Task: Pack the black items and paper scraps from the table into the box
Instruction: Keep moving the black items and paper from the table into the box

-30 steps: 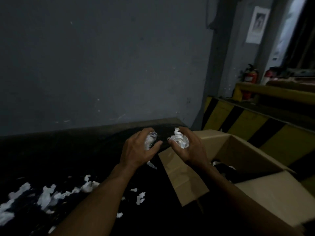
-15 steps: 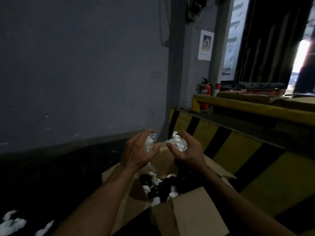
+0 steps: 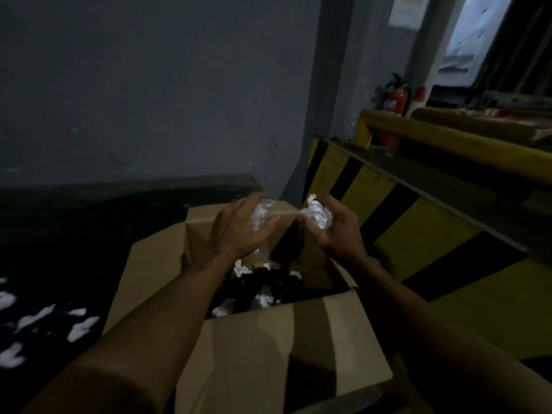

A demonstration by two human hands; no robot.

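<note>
An open cardboard box [image 3: 268,348] stands in front of me, its flaps spread. Inside lie black items [image 3: 268,286] mixed with white paper scraps [image 3: 264,298]. My left hand [image 3: 239,231] grips a crumpled wad of white scraps [image 3: 261,215] above the box opening. My right hand [image 3: 334,231] grips another white wad [image 3: 318,215] beside it, also over the box. More white paper scraps [image 3: 80,327] lie on the dark table [image 3: 74,234] at the lower left.
A grey wall [image 3: 149,85] rises behind the table. To the right runs a yellow and black striped barrier [image 3: 418,222] with a yellow rail [image 3: 448,141]. A red fire extinguisher [image 3: 395,98] stands behind it.
Both hands carried their paper wads from over the table to above the box opening. The view swung right, so the box now lies under my hands.
</note>
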